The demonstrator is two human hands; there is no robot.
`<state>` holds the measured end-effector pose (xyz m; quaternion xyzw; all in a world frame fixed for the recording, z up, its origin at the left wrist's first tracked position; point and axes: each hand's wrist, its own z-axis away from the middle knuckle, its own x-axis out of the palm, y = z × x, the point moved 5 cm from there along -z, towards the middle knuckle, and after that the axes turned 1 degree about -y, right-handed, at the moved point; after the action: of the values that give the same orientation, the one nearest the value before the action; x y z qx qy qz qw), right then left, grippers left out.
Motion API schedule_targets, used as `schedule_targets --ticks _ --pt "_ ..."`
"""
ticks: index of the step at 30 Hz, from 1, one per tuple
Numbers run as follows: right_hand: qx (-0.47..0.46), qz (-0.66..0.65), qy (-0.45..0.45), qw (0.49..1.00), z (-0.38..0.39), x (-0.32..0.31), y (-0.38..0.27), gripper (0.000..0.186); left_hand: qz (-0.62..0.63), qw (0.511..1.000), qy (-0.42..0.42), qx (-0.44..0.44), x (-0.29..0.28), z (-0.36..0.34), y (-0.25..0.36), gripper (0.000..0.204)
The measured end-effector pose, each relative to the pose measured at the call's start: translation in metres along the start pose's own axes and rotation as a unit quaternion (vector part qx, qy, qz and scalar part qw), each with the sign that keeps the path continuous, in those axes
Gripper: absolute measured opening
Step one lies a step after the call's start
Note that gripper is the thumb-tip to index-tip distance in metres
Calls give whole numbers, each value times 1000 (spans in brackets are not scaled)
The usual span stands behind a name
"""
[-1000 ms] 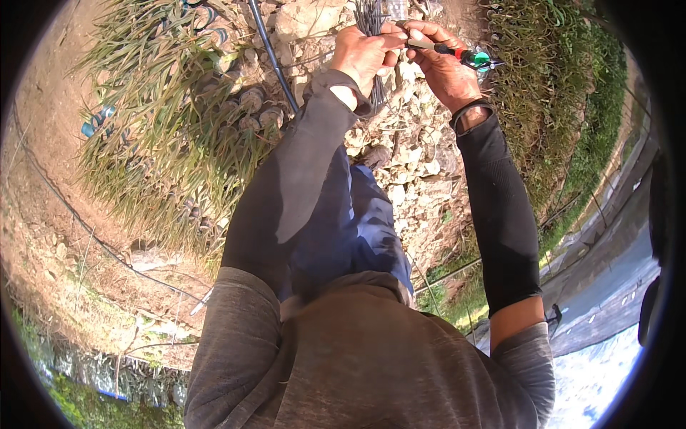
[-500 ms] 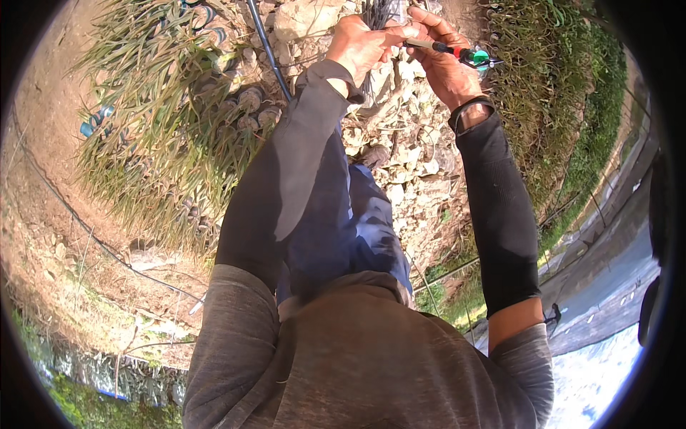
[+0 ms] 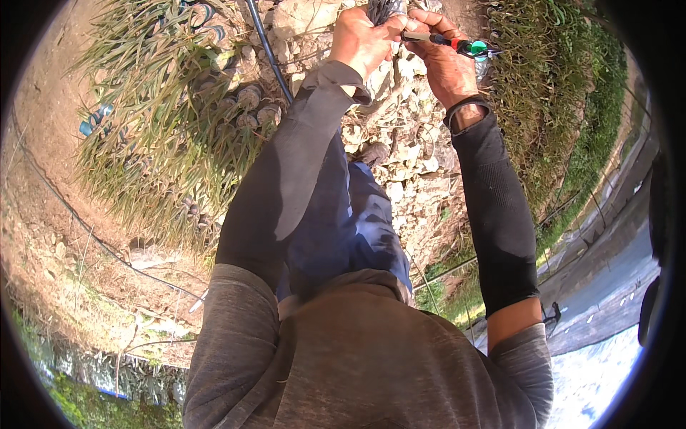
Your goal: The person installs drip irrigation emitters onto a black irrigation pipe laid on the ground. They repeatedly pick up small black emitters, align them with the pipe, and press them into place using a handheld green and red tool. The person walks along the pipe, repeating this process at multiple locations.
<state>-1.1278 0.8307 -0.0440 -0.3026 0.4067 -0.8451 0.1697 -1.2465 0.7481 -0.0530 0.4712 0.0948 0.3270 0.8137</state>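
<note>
My left hand [image 3: 363, 43], at the top of the view, is closed on a bundle of thin dark strands [image 3: 382, 12] that runs out of the frame. Beside it my right hand [image 3: 443, 61] is closed on a slim fitting [image 3: 468, 48] with pale, black and red sections, a bright green head and a dark pointed tip. My thumbs meet near the fitting's pale end, where the fingers hide exactly what joins. Both forearms wear dark sleeves, with my blue trousered legs between them.
A dark pipe [image 3: 268, 50] runs left of my hands over pale rubble [image 3: 411, 157]. Dense strap-leaved potted plants [image 3: 157, 107] stand at left, more greenery [image 3: 557, 107] at right. A thin black hose [image 3: 93, 236] lies on the dirt at far left; a grey sloping surface [image 3: 600, 264] is at far right.
Both my hands have moved a little upward, toward the top edge, with the bundle and the fitting still held. The green head has risen with my right hand.
</note>
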Motion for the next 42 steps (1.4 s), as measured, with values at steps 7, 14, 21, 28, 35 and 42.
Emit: schedule_targets --ticks 7,14,21,28,35,42 --pt "-9 4 -5 1000 -3 -20 13 28 -17 998 33 49 1 3 0 36" --pt "-20 20 13 1000 -4 -17 10 27 -95 995 21 -30 -2 3 -2 30" --pt "-16 60 27 998 -3 -6 5 25 -115 993 31 -14 -6 3 4 28" --pt "-16 44 39 998 -1 -6 6 23 -36 998 51 21 -8 7 1 18" --pt "-7 17 28 999 -3 -10 11 24 -11 1000 -2 -21 -8 0 -9 9" --pt "-46 64 20 997 -3 -14 14 22 -15 999 -31 -1 -10 -1 -5 13"
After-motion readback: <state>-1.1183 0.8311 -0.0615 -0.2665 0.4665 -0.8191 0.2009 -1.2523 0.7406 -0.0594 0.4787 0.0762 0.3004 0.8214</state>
